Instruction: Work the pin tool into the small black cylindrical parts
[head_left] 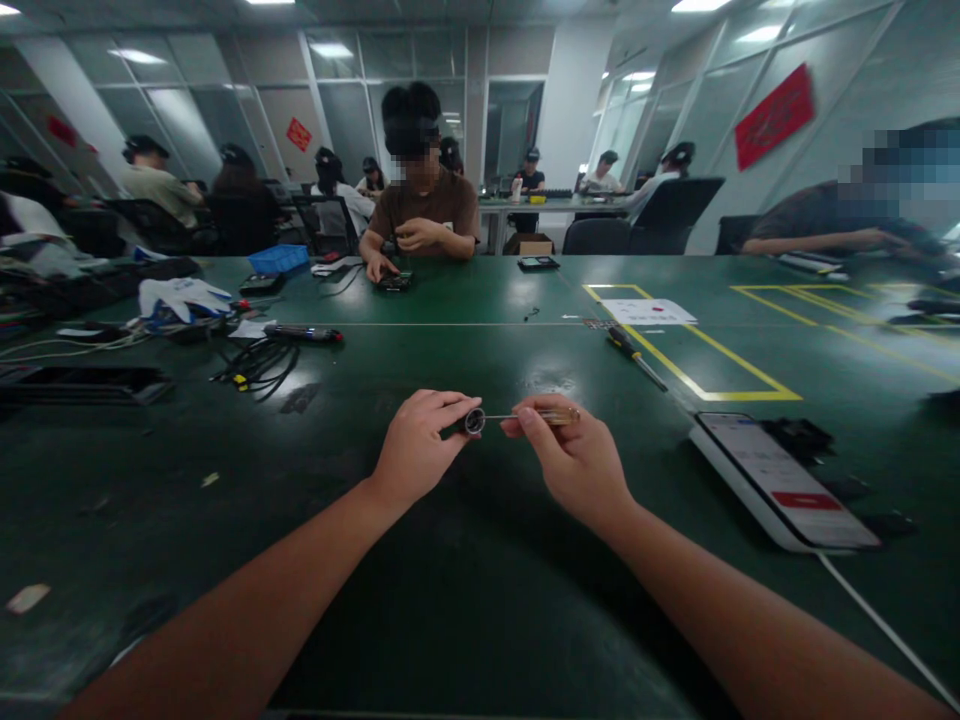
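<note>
Between its thumb and fingers, my left hand (418,440) grips a small dark round part (474,421) with a pale ring-shaped rim, its open end facing me. My right hand (574,455) is closed around the clear amber handle of a thin screwdriver (501,417). The screwdriver's metal shaft points left, and its tip meets or lies just beside the rim of the round part; which of these I cannot tell. Both hands are above the green tabletop (450,620), near its middle.
A phone (787,480) on a white block with a cable lies at right. Beyond are a yellow-black screwdriver (634,355) and a paper sheet (649,311). At left are black cables (259,368), a pen-like tool (304,334) and gloves (184,300). A person (420,200) works opposite.
</note>
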